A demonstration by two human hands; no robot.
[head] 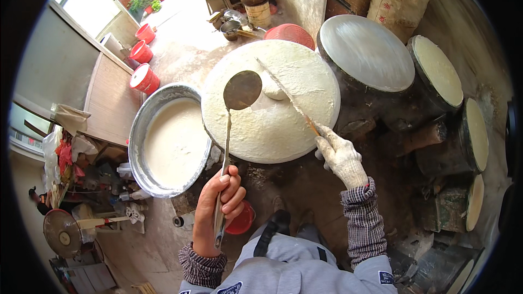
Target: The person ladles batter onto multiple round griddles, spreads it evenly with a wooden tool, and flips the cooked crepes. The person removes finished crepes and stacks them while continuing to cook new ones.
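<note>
My bare left hand (220, 202) grips the handle of a metal ladle (242, 90), whose round bowl is over the left part of a round griddle covered with pale batter (286, 134). In a whitish glove, my right hand (339, 155) holds a long, thin, batter-coated spreading stick (286, 92) slanting across the same surface. Between ladle and stick lies a small mound of batter (274, 89). Left of the griddle stands a large metal basin (137, 147) of creamy liquid batter (175, 143).
At the right, a bare round griddle (365, 53) and several batter-covered griddles (437, 69) curve around. Red buckets (146, 79) stand at the upper left, and another red bucket (242, 217) is near my feet. A red basket (290, 34) sits behind the griddle.
</note>
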